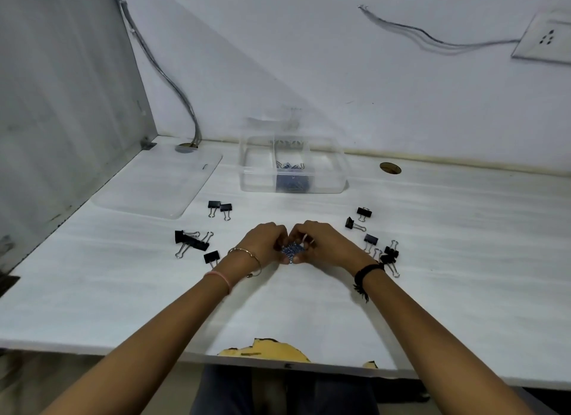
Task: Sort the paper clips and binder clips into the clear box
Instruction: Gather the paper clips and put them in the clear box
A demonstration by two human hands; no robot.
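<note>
My left hand (266, 241) and my right hand (324, 241) meet at the table's middle, cupped together around a small heap of blue paper clips (291, 250). The clear box (327, 179) stands behind them near the wall, divided into compartments; its middle compartment holds blue paper clips (291, 166). Black binder clips lie scattered on both sides: a pair (220, 208) and a cluster (191, 241) to the left, several more (370, 232) to the right of my right wrist.
The box's clear lid (160, 186) lies flat at the back left. A grey partition (61, 111) closes the left side, with cables running down the corner. Two cable holes (390, 168) sit in the white table. The table's front edge is chipped.
</note>
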